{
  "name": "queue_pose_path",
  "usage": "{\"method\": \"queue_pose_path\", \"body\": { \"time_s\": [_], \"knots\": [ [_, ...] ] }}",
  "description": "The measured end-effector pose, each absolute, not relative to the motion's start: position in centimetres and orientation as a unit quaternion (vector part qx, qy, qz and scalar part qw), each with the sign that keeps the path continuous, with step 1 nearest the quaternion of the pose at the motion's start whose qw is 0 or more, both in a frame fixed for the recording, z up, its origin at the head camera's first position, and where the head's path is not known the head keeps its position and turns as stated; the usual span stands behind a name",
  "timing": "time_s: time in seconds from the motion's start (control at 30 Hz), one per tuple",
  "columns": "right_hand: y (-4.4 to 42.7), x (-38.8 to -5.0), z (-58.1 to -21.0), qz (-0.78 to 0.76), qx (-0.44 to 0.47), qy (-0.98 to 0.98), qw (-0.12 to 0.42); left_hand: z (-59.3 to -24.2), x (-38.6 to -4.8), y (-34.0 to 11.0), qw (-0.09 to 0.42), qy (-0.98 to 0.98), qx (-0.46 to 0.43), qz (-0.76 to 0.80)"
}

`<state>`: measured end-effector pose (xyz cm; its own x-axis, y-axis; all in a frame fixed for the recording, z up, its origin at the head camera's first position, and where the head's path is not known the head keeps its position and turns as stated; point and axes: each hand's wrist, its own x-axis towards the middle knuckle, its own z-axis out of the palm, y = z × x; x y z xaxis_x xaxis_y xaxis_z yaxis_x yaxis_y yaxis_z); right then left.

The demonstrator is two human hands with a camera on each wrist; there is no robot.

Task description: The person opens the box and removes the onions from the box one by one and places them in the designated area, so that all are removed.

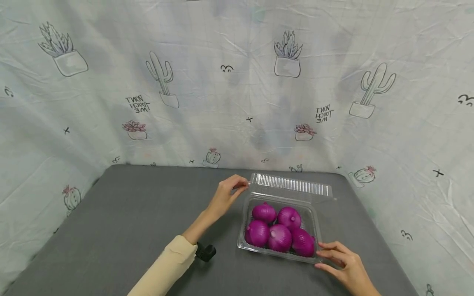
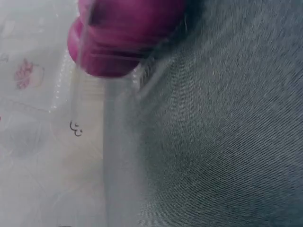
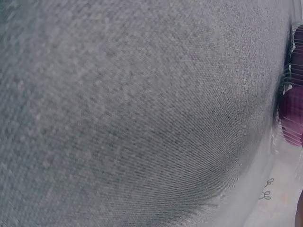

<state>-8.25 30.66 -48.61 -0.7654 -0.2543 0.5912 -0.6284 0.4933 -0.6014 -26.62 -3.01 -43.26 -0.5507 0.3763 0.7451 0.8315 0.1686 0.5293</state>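
A clear plastic clamshell box (image 1: 275,254) sits on the grey table with several purple onions (image 1: 280,237) inside. Its hinged lid (image 1: 292,183) is raised and leans back on the far side. With thumb and fingertips, my left hand (image 1: 224,195) pinches the lid's left corner. My right hand (image 1: 345,262) holds the box's near right corner, thumb in front and fingers along the side. Through the clear plastic, onions (image 2: 128,28) show blurred at the top of the left wrist view. An onion (image 3: 291,113) appears at the right edge of the right wrist view.
Grey cloth covers the table (image 1: 129,222). Behind it and at both sides hangs a pale curtain (image 1: 237,94) printed with cacti. A black wrist camera (image 1: 205,251) sits under my left wrist, close to the table surface.
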Motion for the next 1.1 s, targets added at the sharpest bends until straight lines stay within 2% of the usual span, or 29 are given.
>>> {"method": "queue_pose_path", "body": {
  "time_s": [0.33,0.57,0.73,1.1],
  "knots": [
    [31.1,-8.3,-48.6,0.369,0.270,-0.854,0.247,-43.8,-28.9,-2.1,0.289,-0.717,-0.425,-0.471],
    [31.3,-8.2,-48.6,0.370,0.262,-0.862,0.229,-43.6,-30.6,-2.0,0.301,-0.725,-0.426,-0.449],
    [31.5,-7.9,-48.7,0.361,0.257,-0.866,0.230,-43.3,-32.1,-1.8,0.279,-0.736,-0.419,-0.453],
    [31.5,-7.8,-49.2,0.381,0.290,-0.842,0.250,-43.5,-35.3,-0.4,0.166,-0.776,-0.345,-0.501]
  ]
}}
